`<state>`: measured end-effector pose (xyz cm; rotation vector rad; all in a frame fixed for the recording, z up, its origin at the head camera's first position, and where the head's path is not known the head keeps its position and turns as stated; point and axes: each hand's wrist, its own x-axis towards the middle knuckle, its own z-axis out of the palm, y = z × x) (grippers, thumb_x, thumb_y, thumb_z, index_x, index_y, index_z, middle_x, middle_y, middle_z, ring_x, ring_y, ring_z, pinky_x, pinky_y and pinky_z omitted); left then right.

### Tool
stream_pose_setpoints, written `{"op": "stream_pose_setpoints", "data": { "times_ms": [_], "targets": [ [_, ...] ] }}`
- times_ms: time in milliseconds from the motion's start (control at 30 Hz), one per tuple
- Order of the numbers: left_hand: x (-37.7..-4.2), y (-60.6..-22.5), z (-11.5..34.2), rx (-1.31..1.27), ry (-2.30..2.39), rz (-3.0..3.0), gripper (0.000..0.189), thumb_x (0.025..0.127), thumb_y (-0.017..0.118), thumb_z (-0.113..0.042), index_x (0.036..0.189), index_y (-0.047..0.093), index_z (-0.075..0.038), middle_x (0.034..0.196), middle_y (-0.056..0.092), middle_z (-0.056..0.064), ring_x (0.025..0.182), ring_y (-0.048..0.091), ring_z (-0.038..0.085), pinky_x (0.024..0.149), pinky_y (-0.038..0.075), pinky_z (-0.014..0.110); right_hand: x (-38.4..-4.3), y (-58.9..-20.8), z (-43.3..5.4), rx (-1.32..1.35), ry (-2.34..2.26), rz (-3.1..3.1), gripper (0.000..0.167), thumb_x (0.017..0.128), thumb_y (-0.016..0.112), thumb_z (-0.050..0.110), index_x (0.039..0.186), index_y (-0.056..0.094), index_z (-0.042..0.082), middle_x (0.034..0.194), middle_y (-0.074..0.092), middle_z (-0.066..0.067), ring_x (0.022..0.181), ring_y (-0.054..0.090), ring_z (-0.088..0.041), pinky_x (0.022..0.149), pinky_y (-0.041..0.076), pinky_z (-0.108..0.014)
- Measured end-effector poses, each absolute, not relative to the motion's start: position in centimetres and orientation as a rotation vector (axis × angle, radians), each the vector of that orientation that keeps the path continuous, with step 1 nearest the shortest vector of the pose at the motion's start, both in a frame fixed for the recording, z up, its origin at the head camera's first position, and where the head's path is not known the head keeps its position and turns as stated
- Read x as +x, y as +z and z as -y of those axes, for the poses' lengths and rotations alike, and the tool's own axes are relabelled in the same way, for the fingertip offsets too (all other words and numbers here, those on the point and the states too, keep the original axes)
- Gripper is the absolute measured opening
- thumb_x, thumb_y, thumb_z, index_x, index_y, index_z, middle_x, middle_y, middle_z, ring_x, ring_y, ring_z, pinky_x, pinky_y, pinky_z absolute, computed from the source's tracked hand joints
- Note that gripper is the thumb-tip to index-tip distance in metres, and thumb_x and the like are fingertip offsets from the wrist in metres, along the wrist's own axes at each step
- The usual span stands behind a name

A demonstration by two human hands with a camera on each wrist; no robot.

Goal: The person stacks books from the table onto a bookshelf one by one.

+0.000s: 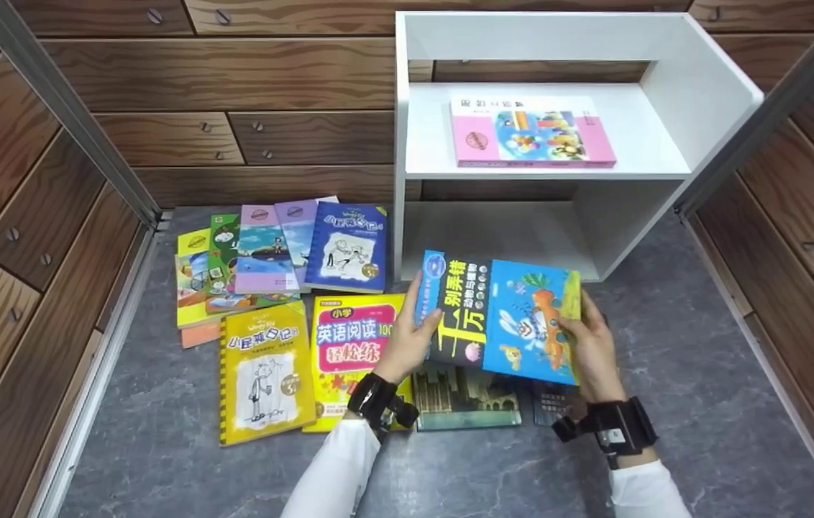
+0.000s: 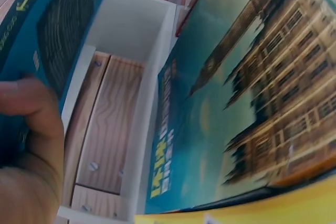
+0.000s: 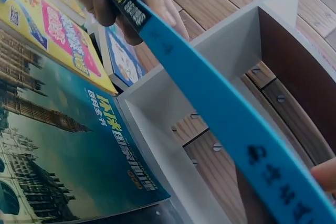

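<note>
Both hands hold a blue picture book (image 1: 529, 309) with a cartoon rabbit and carrot car on its cover, tilted above the floor. My left hand (image 1: 413, 338) grips its left edge, thumb on the cover. My right hand (image 1: 597, 352) grips the opposite edge. In the right wrist view the book's blue spine (image 3: 210, 98) crosses the picture, and only a bit of the right hand shows at the edge. Below lies a book with a clock tower and building (image 3: 68, 124), partly covered in the head view. Beside it is a dark book (image 1: 549, 403), mostly hidden.
A white two-tier shelf (image 1: 400, 144) stands behind, with a pink book (image 1: 536, 133) lying on its upper board. Left on the grey floor (image 1: 162, 417) are a yellow diary book (image 1: 267, 374), a yellow-pink English book (image 1: 349, 338), a blue diary book (image 1: 347, 248) and several overlapping books (image 1: 267, 248).
</note>
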<state>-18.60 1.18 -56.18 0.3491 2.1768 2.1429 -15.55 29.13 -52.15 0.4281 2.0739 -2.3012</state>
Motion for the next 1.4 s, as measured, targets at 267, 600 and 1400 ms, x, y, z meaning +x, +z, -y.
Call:
{"op": "stream_pose_setpoints", "data": {
  "times_ms": [267, 600, 1400],
  "targets": [
    [-19.2, -57.1, -2.9, 0.244, 2.202, -2.254, 0.071, 0.108, 0.054, -0.014, 0.167, 0.015, -0.014, 0.17, 0.025, 0.016, 0.151, 0.034, 0.037, 0.123, 0.031, 0.05, -15.4, -53.7, -29.1, 0.462, -2.176, -2.322, 0.074, 0.103, 0.051, -0.001, 0.168, 0.017, 0.013, 0.161, 0.035, -0.019, 0.101, 0.057, -0.012, 0.077, 0.053, -0.018],
    [-21.4, -56.8, -4.8, 0.063, 2.1, -2.547, 0.066, 0.102, 0.066, -0.021, 0.158, 0.035, -0.008, 0.162, 0.039, 0.017, 0.148, 0.039, 0.035, 0.121, 0.033, 0.055, -16.6, -55.1, -30.9, 0.021, -1.518, -2.743, 0.134, 0.076, 0.095, 0.027, 0.168, -0.002, 0.018, 0.17, 0.002, -0.028, 0.146, 0.029, -0.052, 0.114, 0.036, -0.066],
    [-28.6, -56.9, -3.8, 0.454, 0.93, -2.766, 0.121, 0.076, 0.087, -0.057, 0.168, 0.017, -0.019, 0.169, 0.024, 0.019, 0.154, 0.025, 0.042, 0.126, 0.017, 0.058, -26.2, -56.0, -35.4, -0.203, -1.111, -2.812, 0.126, 0.075, 0.095, 0.036, 0.168, 0.014, 0.012, 0.171, 0.011, -0.026, 0.152, 0.02, -0.053, 0.117, 0.024, -0.073]
  ]
}}
